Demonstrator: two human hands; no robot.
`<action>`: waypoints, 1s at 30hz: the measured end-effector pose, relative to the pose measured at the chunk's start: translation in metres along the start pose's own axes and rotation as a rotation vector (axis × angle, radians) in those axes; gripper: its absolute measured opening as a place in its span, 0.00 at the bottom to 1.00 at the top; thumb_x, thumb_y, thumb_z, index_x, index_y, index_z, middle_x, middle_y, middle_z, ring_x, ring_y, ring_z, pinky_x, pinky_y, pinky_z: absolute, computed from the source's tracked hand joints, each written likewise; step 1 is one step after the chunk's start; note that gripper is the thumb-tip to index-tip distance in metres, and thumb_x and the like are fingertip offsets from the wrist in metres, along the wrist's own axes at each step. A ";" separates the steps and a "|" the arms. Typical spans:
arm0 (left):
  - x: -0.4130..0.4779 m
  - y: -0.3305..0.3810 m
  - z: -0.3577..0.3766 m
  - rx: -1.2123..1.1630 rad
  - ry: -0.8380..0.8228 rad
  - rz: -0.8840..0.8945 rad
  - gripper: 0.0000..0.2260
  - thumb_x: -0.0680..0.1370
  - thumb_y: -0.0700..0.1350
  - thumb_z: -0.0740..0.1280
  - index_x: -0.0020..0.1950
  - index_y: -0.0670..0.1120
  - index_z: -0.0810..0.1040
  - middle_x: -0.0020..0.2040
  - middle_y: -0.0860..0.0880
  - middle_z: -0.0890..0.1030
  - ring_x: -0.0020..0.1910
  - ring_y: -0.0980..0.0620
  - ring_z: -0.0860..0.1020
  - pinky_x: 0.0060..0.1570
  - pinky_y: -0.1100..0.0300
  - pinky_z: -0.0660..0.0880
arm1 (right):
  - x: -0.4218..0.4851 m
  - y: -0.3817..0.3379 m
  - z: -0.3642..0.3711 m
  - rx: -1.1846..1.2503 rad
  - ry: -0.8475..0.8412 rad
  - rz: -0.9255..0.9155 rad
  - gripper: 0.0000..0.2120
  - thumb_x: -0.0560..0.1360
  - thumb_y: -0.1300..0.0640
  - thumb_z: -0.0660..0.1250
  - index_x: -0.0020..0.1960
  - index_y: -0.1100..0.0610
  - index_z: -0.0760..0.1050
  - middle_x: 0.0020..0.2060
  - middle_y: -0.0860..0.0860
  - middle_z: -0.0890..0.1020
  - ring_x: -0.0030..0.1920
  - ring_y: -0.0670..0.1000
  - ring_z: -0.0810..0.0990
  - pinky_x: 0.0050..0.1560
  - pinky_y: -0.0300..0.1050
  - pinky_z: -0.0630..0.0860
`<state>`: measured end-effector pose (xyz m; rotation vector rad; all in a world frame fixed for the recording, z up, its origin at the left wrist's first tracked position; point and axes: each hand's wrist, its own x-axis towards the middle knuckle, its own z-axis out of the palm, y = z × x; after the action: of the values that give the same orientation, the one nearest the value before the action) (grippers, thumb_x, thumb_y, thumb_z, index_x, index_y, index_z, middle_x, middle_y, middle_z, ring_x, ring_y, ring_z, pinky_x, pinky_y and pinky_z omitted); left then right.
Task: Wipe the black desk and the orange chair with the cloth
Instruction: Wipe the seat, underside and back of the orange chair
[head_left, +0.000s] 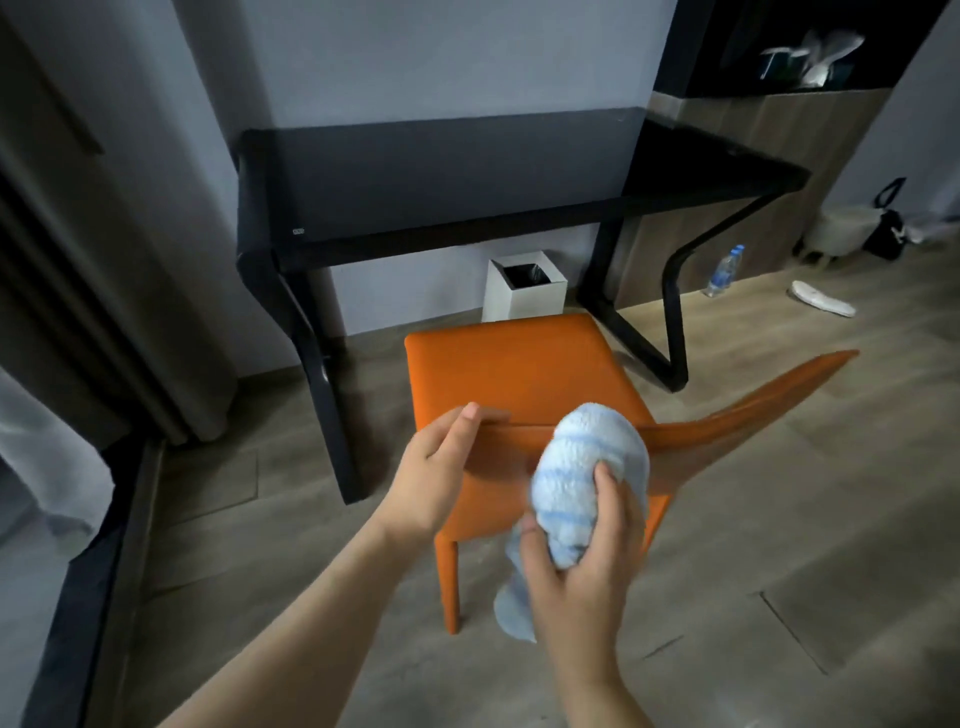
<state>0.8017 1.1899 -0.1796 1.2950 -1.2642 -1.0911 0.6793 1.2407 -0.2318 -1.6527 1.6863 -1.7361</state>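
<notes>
The orange chair (519, 364) stands in front of the black desk (467, 171), with its backrest toward me. My left hand (436, 467) grips the top edge of the backrest at its left end. My right hand (582, 561) holds a bunched light blue striped cloth (592, 467) and presses it against the backrest's top edge, just right of my left hand. A tail of the cloth hangs down below my right hand.
A white waste bin (524, 291) with a black liner sits under the desk. A water bottle (724, 270), a white slipper (821, 304) and bags (883, 228) lie on the wooden floor at right. Curtains (78, 260) hang at left.
</notes>
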 end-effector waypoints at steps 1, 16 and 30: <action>-0.001 -0.003 -0.001 -0.020 0.005 0.038 0.16 0.78 0.54 0.56 0.49 0.51 0.82 0.49 0.56 0.82 0.53 0.60 0.77 0.56 0.69 0.69 | -0.003 0.006 0.006 0.012 -0.011 -0.039 0.34 0.62 0.61 0.71 0.66 0.56 0.65 0.63 0.60 0.70 0.63 0.51 0.67 0.62 0.26 0.61; 0.003 -0.026 0.016 -0.004 0.083 0.343 0.21 0.79 0.60 0.55 0.52 0.48 0.82 0.46 0.54 0.84 0.40 0.65 0.79 0.40 0.67 0.70 | -0.017 0.063 0.043 -0.053 0.285 -0.536 0.26 0.66 0.51 0.64 0.64 0.46 0.66 0.63 0.51 0.68 0.63 0.54 0.68 0.62 0.52 0.65; 0.038 -0.054 0.025 0.057 0.262 0.683 0.14 0.80 0.49 0.55 0.42 0.52 0.78 0.38 0.59 0.79 0.39 0.64 0.74 0.38 0.73 0.69 | 0.061 0.127 0.037 -0.409 0.478 -0.622 0.27 0.67 0.54 0.65 0.65 0.50 0.66 0.66 0.55 0.69 0.64 0.61 0.68 0.56 0.58 0.69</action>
<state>0.7855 1.1491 -0.2344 0.8939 -1.3884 -0.3901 0.6211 1.1325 -0.3106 -2.2669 1.9685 -2.3368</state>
